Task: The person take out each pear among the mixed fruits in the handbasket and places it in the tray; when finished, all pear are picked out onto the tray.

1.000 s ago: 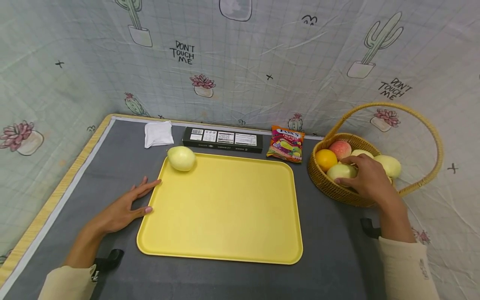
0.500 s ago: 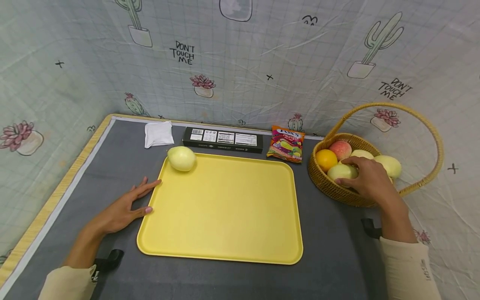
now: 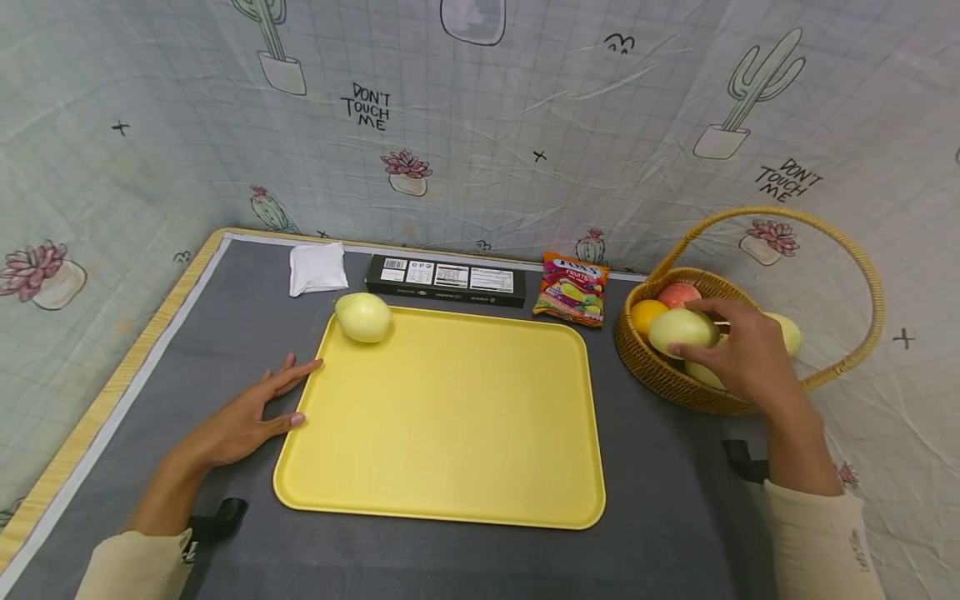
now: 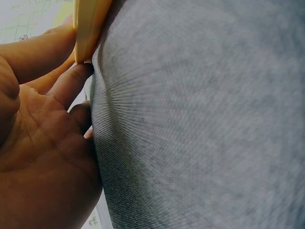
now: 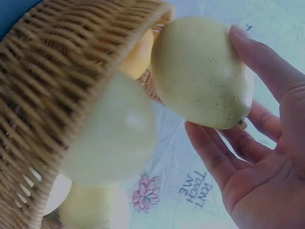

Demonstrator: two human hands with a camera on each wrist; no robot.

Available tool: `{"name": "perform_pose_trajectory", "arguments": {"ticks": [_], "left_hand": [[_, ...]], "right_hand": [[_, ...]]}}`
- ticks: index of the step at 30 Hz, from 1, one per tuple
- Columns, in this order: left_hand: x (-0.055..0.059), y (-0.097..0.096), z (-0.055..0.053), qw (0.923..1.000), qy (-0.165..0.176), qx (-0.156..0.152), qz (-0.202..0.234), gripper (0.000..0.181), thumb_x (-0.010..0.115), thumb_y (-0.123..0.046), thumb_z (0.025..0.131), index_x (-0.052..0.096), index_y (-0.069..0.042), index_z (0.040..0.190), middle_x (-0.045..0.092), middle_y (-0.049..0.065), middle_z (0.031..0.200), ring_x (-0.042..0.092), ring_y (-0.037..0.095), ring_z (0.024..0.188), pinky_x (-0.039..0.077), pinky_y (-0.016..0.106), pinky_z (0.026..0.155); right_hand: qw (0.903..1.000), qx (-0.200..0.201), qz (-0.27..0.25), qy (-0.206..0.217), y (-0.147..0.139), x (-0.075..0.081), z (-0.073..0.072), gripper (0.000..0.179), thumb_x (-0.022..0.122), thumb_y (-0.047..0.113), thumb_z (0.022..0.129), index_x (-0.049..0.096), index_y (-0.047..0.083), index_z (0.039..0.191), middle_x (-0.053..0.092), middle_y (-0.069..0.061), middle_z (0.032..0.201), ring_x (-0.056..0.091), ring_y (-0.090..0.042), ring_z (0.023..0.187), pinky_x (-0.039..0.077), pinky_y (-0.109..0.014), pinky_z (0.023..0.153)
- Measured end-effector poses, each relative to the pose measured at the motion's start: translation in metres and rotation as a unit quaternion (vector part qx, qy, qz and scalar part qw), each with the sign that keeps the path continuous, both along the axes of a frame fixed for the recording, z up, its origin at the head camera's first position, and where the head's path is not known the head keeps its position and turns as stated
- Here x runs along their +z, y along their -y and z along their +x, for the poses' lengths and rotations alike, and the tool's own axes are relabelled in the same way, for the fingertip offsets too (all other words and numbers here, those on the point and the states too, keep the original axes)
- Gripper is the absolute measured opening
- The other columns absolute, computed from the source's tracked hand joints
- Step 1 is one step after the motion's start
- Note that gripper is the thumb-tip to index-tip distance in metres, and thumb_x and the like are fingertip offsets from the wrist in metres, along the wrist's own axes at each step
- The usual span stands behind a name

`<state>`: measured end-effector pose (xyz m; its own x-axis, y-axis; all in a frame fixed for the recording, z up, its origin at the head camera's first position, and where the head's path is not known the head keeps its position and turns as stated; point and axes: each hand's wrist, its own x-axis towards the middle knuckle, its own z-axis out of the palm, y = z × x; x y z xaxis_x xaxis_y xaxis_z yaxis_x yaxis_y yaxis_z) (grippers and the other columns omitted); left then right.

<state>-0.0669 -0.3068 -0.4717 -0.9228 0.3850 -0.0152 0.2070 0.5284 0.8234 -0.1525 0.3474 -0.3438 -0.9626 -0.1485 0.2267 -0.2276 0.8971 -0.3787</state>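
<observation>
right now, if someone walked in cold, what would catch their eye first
Probably the big yellow tray in the middle of the dark table, with a lone pale fruit at its far left corner. Next, likely, the wicker basket on the right, where the right hand grips a speckled fruit in its fingers.

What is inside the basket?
In the basket, I see an orange, a reddish fruit and pale fruits. The right hand and held fruit hide part of it; its bottom is covered.
</observation>
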Motion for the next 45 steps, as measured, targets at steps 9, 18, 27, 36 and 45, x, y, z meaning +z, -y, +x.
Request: {"name": "perform_pose_trajectory", "arguments": {"ticks": [9,18,27,36,45], "left_hand": [[0.001,0.0,0.0,1.0,0.003,0.002,-0.002,0.078,0.075,-0.015,0.099,0.036,-0.014,0.167,0.029,0.029,0.171,-0.002,0.0,0.163,-0.012,0.047,0.135],[0.0,0.0,0.0,1.0,-0.006,-0.003,0.0,0.077,0.074,-0.014,0.099,0.037,-0.012,0.166,0.03,0.03,0.17,-0.001,-0.01,0.158,-0.011,0.041,0.135],[-0.001,0.0,0.001,1.0,-0.006,-0.003,0.0,0.077,0.074,-0.015,0.1,0.037,-0.012,0.166,0.029,0.029,0.171,0.0,-0.01,0.158,-0.01,0.038,0.135],[0.0,-0.001,0.0,1.0,-0.004,-0.002,0.002,0.077,0.074,-0.015,0.099,0.036,-0.012,0.166,0.029,0.029,0.171,-0.001,-0.01,0.158,-0.011,0.041,0.135],[0.0,-0.001,0.0,1.0,0.0,0.004,-0.003,0.076,0.074,-0.016,0.1,0.037,-0.013,0.166,0.029,0.029,0.171,-0.001,-0.01,0.158,-0.012,0.047,0.135]], "right_hand": [[0.9963,0.004,-0.071,-0.048,0.019,0.01,0.008,0.066,0.097,0.018,0.078,0.07,0.004,0.137,0.068,-0.024,0.132,0.067,-0.032,0.118,0.034,0.007,0.083],[0.9841,0.039,-0.146,-0.093,0.051,0.017,0.011,0.063,0.098,0.006,0.074,0.074,0.01,0.132,0.072,-0.012,0.13,0.055,0.016,0.11,0.044,0.002,0.092],[0.9663,0.07,-0.235,-0.079,0.087,0.004,0.004,0.061,0.095,0.004,0.078,0.074,0.013,0.134,0.07,-0.012,0.13,0.06,0.006,0.114,0.05,-0.004,0.098],[0.9567,0.088,-0.274,-0.041,0.119,-0.02,-0.008,0.059,0.094,0.009,0.081,0.072,0.013,0.136,0.071,-0.007,0.136,0.069,-0.009,0.118,0.055,-0.01,0.094],[0.9489,0.109,-0.296,0.005,0.149,-0.039,-0.02,0.058,0.093,0.017,0.083,0.071,0.014,0.137,0.07,-0.006,0.137,0.069,-0.023,0.12,0.059,-0.017,0.095]]}}
